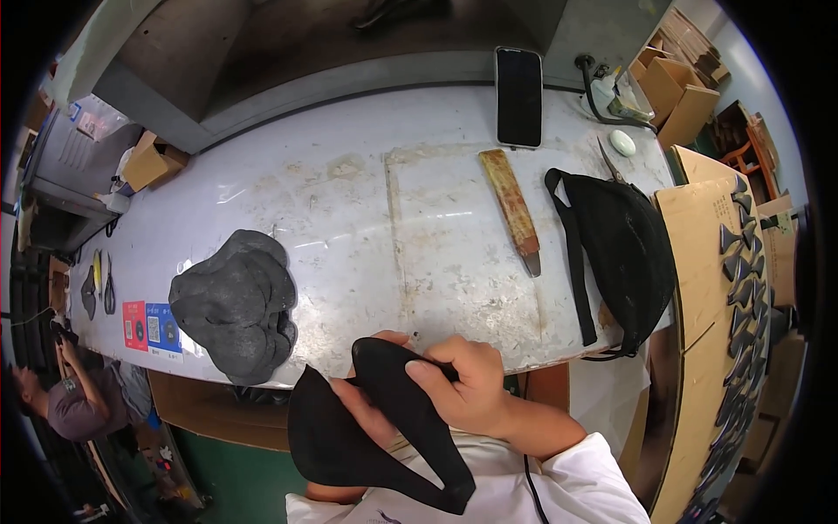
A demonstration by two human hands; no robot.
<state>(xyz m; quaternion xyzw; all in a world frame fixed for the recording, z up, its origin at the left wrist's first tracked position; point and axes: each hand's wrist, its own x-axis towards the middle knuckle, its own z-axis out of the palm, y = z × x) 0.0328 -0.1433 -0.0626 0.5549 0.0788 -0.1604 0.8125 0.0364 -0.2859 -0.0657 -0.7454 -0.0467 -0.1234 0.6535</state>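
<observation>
A soft black V-shaped piece (pixel 332 437), resembling a shoe upper, is held up in front of my body, past the table's near edge. My right hand (pixel 467 384) pinches its upper right arm, the thumb lying on the near face. My left hand (pixel 371 415) grips it from behind, showing through the gap between the two arms; part of that hand is hidden by the piece. On the table to the left sits a dark grey, lumpy mass (pixel 236 306). Right of centre lies a worn knife (pixel 511 210) with a wrapped handle and a short blade toward me.
A black strapped pouch (pixel 624 253) lies at the table's right, with scissors (pixel 611 162), a white oval object (pixel 622 142) and a phone (pixel 518 96) beyond. Cardboard (pixel 698 262) bearing several dark pieces stands at right. Another person (pixel 83 397) is at far left.
</observation>
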